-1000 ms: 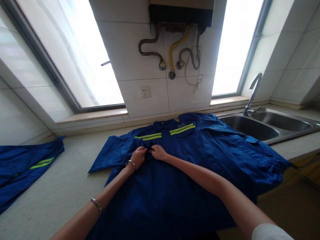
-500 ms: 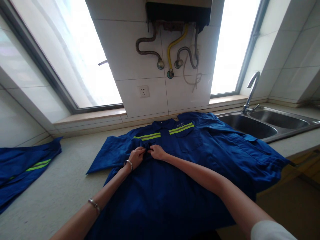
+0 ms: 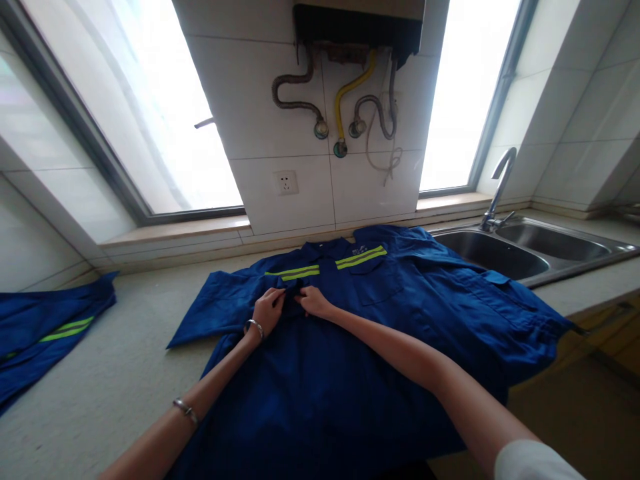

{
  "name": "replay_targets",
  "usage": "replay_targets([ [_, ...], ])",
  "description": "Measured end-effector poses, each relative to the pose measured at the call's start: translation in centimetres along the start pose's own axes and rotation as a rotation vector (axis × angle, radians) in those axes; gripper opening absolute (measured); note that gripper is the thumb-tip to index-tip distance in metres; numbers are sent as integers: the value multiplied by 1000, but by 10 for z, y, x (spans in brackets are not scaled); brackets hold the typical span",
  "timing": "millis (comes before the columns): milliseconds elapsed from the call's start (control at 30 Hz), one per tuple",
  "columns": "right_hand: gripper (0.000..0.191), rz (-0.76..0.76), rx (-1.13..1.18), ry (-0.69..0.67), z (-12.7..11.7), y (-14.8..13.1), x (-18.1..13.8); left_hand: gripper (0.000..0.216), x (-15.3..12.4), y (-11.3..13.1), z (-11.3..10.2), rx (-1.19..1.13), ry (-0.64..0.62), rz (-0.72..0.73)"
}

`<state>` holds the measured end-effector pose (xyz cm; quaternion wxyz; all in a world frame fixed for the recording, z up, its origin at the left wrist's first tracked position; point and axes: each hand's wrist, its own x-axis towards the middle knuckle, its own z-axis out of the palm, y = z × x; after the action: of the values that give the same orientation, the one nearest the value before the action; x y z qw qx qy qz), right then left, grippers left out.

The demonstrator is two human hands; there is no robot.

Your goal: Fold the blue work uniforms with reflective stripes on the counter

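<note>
A blue work jacket (image 3: 350,347) with yellow-green reflective stripes lies spread face up on the pale countertop (image 3: 100,393). Both my hands meet at its front opening, just below the left stripe. My left hand (image 3: 269,309) pinches the fabric edge, fingers closed, a bracelet on the wrist. My right hand (image 3: 314,302) touches it fingertip to fingertip, also closed on the cloth of the placket. What exactly sits between the fingertips is too small to see.
A second blue garment (image 3: 45,333) with a reflective stripe lies at the far left of the counter. A steel double sink (image 3: 530,250) with a tap (image 3: 497,187) stands at the right. Pipes and a wall socket (image 3: 286,182) are on the tiled wall behind.
My hands have stayed at the jacket's front opening. The left hand's fingers have shifted slightly on the fabric. The view has drifted a little.
</note>
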<state>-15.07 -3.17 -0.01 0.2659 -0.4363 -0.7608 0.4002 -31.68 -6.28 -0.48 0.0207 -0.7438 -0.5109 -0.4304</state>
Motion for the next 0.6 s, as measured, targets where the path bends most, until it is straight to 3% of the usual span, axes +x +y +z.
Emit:
replay_targets([
  [333,17,12,177,28,0,-3,-5,29,-1,-9,7,-24,-93,27],
  [600,20,-75,30,58,2,2,-5,30,-2,-11,7,-68,-124,16],
])
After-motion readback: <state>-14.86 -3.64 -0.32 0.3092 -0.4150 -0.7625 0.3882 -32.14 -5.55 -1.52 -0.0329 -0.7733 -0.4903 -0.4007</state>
